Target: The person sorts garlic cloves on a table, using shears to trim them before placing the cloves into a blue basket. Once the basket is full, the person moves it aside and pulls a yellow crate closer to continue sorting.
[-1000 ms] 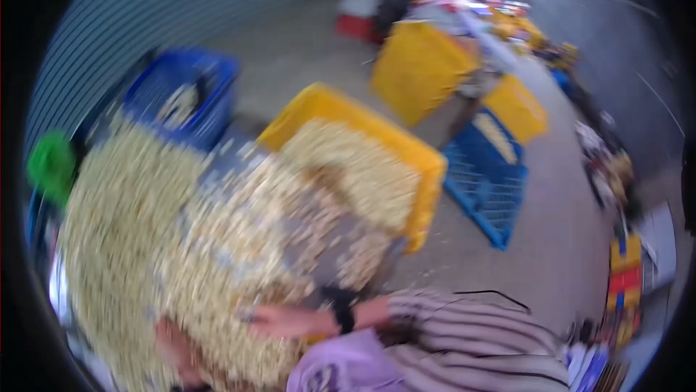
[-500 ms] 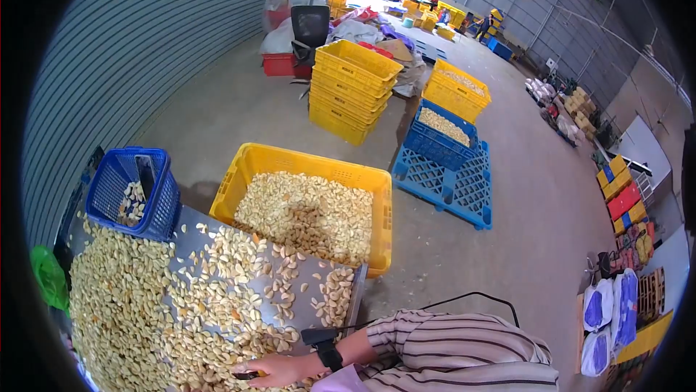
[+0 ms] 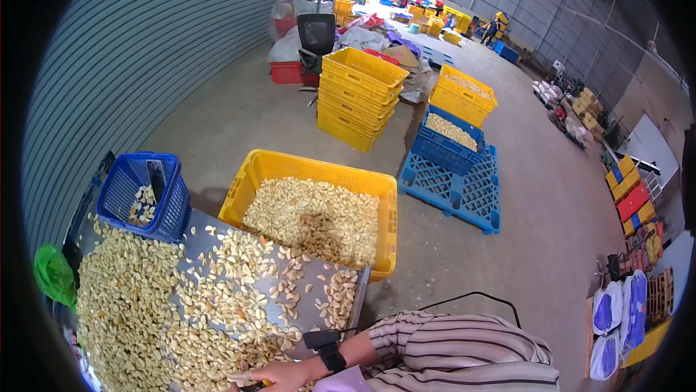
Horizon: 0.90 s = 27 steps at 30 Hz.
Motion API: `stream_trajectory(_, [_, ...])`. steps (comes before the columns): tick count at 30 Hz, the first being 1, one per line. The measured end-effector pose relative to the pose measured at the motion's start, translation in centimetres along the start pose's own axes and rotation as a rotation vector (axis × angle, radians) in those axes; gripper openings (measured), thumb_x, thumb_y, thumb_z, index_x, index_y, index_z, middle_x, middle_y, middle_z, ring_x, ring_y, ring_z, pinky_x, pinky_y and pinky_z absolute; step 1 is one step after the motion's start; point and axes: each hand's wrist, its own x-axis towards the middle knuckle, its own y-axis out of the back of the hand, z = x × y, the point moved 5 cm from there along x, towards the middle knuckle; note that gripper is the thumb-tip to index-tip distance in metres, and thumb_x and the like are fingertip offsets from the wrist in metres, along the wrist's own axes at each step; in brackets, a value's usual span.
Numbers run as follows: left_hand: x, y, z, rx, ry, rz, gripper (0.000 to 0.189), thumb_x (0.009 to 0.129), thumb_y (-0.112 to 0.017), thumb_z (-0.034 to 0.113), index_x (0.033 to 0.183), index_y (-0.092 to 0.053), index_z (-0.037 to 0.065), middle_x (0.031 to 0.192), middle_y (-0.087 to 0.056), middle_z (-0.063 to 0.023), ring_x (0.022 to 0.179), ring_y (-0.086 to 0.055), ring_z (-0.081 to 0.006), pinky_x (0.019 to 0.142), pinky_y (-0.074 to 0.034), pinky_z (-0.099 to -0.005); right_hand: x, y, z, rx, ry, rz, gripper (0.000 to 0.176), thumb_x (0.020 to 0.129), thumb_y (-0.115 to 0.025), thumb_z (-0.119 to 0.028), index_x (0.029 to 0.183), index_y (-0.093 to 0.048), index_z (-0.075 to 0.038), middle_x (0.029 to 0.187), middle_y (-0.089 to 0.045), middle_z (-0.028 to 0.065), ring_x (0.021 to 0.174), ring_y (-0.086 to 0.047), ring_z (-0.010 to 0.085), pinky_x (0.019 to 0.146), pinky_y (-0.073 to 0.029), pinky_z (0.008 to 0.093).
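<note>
My right hand point(image 3: 279, 375) reaches in from the lower right, with a dark watch point(image 3: 332, 357) on its wrist below a striped sleeve. Its fingers are closed around a small black-and-yellow tool point(image 3: 266, 383), mostly hidden by the hand and the frame's lower edge. Around the hand, pale garlic cloves point(image 3: 217, 301) lie spread over a metal table point(image 3: 206, 224), with a denser heap point(image 3: 123, 298) to the left. A blue basket point(image 3: 177, 207) at the table's far left corner holds some cloves and a dark, flat object. My left hand is out of sight.
Against the table's far side stands a yellow crate point(image 3: 312, 162) full of cloves. Beyond are stacked yellow crates point(image 3: 355, 106) and a blue pallet point(image 3: 464, 200) carrying a filled blue crate point(image 3: 442, 153). A green bag point(image 3: 54, 276) hangs at the left. People are far off.
The whole view has shifted slightly down and right. My right hand has moved lower in the frame, and less of the tool shows past the fingers.
</note>
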Motion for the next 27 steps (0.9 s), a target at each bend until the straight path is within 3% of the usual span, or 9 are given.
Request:
stream_trajectory(8, [-0.2, -1.6, -10.4, -0.777, 0.344, 0.142, 0.025, 0.091, -0.05, 0.017, 0.108, -0.058, 0.0, 0.083, -0.059, -0.0038, 0.055, -0.049, -0.007, 0.052, -0.047, -0.0223, 0.5, -1.8, 2.8, 0.124, 0.07, 0.034, 0.049, 0.093, -0.053, -0.029, 0.138, -0.04, -0.012, 0.094, -0.063, 0.0081, 0.079, -0.056, 0.0163, 0.071, -0.047, 0.0305])
stream_trajectory(10, [-2.7, -1.0, -6.7, -1.086, 0.392, 0.313, 0.02, 0.094, -0.048, 0.018, 0.105, -0.056, 0.004, 0.067, -0.048, 0.0029, 0.038, -0.028, -0.0003, 0.029, -0.018, -0.016, 1.0, -1.3, 2.2, 0.515, 0.013, 0.069, 0.047, 0.092, -0.056, -0.028, 0.135, -0.044, -0.012, 0.103, -0.063, 0.0055, 0.082, -0.057, 0.0141, 0.069, -0.049, 0.0288])
stream_trajectory(12, [-3.0, -0.3, -8.8, -1.676, 0.161, -0.172, 0.026, 0.095, -0.048, 0.025, 0.11, -0.054, 0.005, 0.072, -0.051, -0.0008, 0.042, -0.03, -0.004, 0.031, -0.02, -0.0158, -0.3, 1.2, 1.3, 0.318, -0.342, 0.076, 0.035, 0.092, -0.057, -0.026, 0.121, -0.054, -0.006, 0.087, -0.063, -0.0016, 0.065, -0.051, 0.0037, 0.052, -0.042, 0.0195])
stream_trajectory(15, [-4.7, 3.2, -9.1, -1.807, -0.015, 0.082, 0.024, 0.095, -0.045, 0.018, 0.109, -0.053, 0.0, 0.099, -0.052, -0.0075, 0.05, -0.028, -0.0083, 0.036, -0.024, -0.0199, 0.1, 0.3, 3.4, 0.461, -0.326, 0.143, 0.016, 0.093, -0.053, -0.023, 0.089, -0.056, -0.007, 0.077, -0.059, 0.0017, 0.051, -0.048, 0.0044, 0.045, -0.038, 0.0203])
stream_trajectory(17, [-2.3, 4.7, -11.6, -1.664, 0.046, 0.025, 0.023, 0.093, -0.049, 0.019, 0.109, -0.055, 0.004, 0.089, -0.054, -0.0038, 0.049, -0.028, -0.0071, 0.037, -0.025, -0.0216, -0.5, 4.0, 3.8, 0.629, -0.379, 0.377, 0.015, 0.093, -0.052, -0.021, 0.087, -0.054, -0.008, 0.073, -0.057, 0.0029, 0.048, -0.047, 0.0054, 0.042, -0.037, 0.0206])
stream_trajectory(20, [-2.0, 4.0, -13.0, -0.006, 0.261, 0.232, 0.016, 0.091, -0.053, 0.017, 0.096, -0.062, 0.005, 0.073, -0.059, 0.0029, 0.052, -0.045, -0.0033, 0.045, -0.035, -0.0194, -0.2, 5.1, 4.7, 0.558, -0.302, 0.401, 0.016, 0.093, -0.052, -0.023, 0.086, -0.052, -0.009, 0.074, -0.056, 0.0047, 0.046, -0.047, 0.0069, 0.039, -0.037, 0.0205])
stream_trajectory(22, [-3.1, -1.3, -15.4, 0.672, -0.411, -0.008, 0.023, 0.09, -0.051, 0.013, 0.11, -0.059, 0.006, 0.077, -0.062, -0.0047, 0.055, -0.054, -0.0127, 0.047, -0.042, -0.0254, 0.1, 5.5, 5.0, 0.569, -0.291, 0.448, 0.018, 0.094, -0.053, -0.025, 0.085, -0.05, -0.01, 0.075, -0.056, 0.0054, 0.044, -0.046, 0.0069, 0.038, -0.037, 0.0198])
stream_trajectory(23, [-4.0, -3.4, -14.7, 0.331, 0.004, -0.312, 0.028, 0.086, -0.055, 0.013, 0.114, -0.058, 0.007, 0.085, -0.063, -0.0129, 0.063, -0.06, -0.0241, 0.053, -0.047, -0.0328, 0.3, 5.5, 5.1, 0.577, -0.292, 0.434, 0.018, 0.094, -0.053, -0.025, 0.085, -0.05, -0.01, 0.075, -0.056, 0.0054, 0.044, -0.046, 0.0069, 0.038, -0.037, 0.0198])
stream_trajectory(27, [-6.0, -5.7, -7.8, -0.015, -0.361, -0.741, 0.029, 0.082, -0.063, 0.016, 0.109, -0.062, 0.004, 0.085, -0.065, -0.0177, 0.075, -0.063, -0.0323, 0.065, -0.051, -0.0363, 0.3, 6.1, 4.2, 0.589, -0.276, 0.395, 0.028, 0.093, -0.054, -0.03, 0.107, -0.052, -0.006, 0.076, -0.056, 0.0031, 0.047, -0.046, 0.0053, 0.041, -0.037, 0.0197])
